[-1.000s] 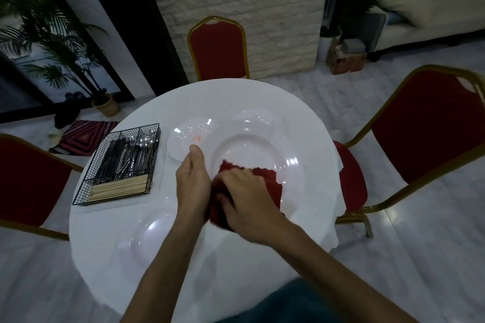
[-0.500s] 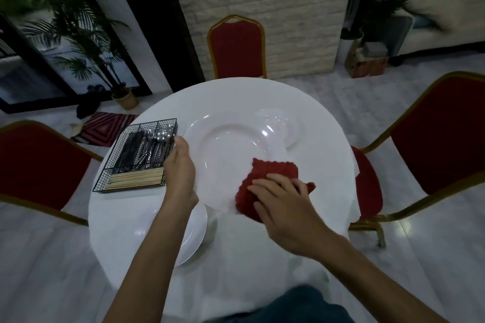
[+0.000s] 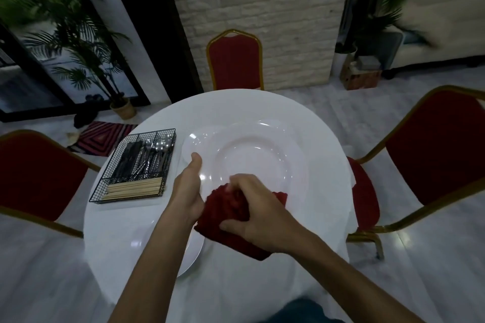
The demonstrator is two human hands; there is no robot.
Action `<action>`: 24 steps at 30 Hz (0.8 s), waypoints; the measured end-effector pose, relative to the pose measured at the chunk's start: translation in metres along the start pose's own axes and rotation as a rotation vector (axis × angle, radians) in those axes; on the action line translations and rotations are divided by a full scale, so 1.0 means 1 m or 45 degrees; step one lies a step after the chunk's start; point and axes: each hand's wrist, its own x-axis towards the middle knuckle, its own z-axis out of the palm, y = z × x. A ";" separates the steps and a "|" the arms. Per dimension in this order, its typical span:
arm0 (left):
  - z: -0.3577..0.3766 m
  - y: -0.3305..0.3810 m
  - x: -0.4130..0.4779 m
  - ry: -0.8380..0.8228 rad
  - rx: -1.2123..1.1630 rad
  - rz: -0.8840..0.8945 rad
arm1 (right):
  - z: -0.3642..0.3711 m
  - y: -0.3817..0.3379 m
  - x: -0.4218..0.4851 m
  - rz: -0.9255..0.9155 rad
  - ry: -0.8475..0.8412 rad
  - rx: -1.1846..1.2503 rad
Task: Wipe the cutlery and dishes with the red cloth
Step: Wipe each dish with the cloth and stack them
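While the left hand (image 3: pixel 187 191) keeps its grip on the left rim of the large white plate (image 3: pixel 252 149), thumb on top, the right hand (image 3: pixel 257 215) has drawn the red cloth (image 3: pixel 215 210) leftward along the plate's near rim, so it now touches the left palm. Half a second ago its fingers lay spread flat on the cloth; now they curl and bunch it. The wire cutlery basket (image 3: pixel 136 165) sits to the left on the white table (image 3: pixel 262 102), with a second plate (image 3: pixel 194 249) under the left forearm.
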 end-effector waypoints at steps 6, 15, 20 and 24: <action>-0.005 -0.007 0.005 -0.037 -0.070 -0.058 | 0.005 0.009 -0.017 -0.034 0.179 -0.348; 0.010 -0.029 -0.017 -0.271 0.027 -0.339 | -0.008 -0.007 0.018 -0.006 0.221 -0.085; 0.005 -0.042 -0.022 -0.394 -0.043 -0.245 | -0.014 0.002 0.031 -0.012 0.261 -0.087; 0.000 -0.050 -0.025 -0.449 -0.054 -0.233 | -0.026 0.014 0.044 0.000 0.445 -0.152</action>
